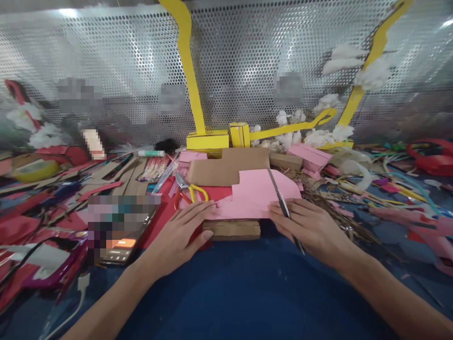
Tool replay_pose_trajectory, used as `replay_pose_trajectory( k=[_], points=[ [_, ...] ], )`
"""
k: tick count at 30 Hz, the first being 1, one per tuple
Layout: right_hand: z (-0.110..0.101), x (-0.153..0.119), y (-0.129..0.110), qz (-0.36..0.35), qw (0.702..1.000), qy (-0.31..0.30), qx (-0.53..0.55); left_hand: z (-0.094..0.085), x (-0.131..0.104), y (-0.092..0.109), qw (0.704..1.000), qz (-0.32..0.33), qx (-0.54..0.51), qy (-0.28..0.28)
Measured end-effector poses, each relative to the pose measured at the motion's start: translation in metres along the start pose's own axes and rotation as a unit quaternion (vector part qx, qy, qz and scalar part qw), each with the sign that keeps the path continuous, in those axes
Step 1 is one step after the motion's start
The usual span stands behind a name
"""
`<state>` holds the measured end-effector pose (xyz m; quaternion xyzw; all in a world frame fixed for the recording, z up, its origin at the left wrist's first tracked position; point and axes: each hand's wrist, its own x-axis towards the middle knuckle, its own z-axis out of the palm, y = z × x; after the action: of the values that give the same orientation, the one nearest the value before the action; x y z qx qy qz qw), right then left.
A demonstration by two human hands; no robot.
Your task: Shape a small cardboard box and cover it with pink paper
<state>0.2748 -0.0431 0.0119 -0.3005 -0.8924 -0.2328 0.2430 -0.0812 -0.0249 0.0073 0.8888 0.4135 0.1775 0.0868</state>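
Observation:
A sheet of pink paper [253, 193] with a stepped left side and a rounded right side lies in front of me. My left hand [187, 226] rests on its left end, fingers stretched out and thumb apart, holding nothing. At the right edge, the fingertips of my right hand [304, 224] touch the paper. A slim metal craft knife [279, 191] runs between those fingers, its thin end pointing away from me over the sheet. Below the paper's near edge shows a flat cardboard strip [231, 230]. Behind the sheet lies brown cardboard [214, 171] with a stepped outline.
Scissors [189, 190] with red and yellow handles lie beyond my left hand. A phone [129, 236] sits at left, a pink glue gun [421, 226] at right. Yellow box-based stands [208, 140] stand before a perforated metal screen [233, 61]. Scraps crowd both sides of the blue table [244, 293].

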Motion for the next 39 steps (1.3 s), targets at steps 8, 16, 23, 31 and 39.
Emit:
replay_pose_trajectory(
  k=[8,16,23,31,39],
  points=[
    [0.001,0.001,-0.002,0.007,1.000,0.000,0.005,0.001,0.001,0.001,1.000,-0.002,0.000,-0.003],
    [0.002,-0.002,0.001,-0.008,1.000,-0.017,-0.010,0.002,0.001,-0.003,0.998,0.035,0.046,0.000],
    [-0.003,0.000,-0.002,0.000,1.000,-0.024,0.006,0.002,0.000,0.000,1.000,0.000,0.026,-0.015],
    [0.011,0.007,-0.009,0.039,0.998,-0.002,0.058,0.004,-0.001,0.003,0.996,-0.052,-0.072,-0.032],
    [0.016,0.017,-0.013,-0.051,0.997,-0.052,0.034,0.005,-0.001,0.004,0.994,-0.067,-0.077,-0.024]
  ],
)
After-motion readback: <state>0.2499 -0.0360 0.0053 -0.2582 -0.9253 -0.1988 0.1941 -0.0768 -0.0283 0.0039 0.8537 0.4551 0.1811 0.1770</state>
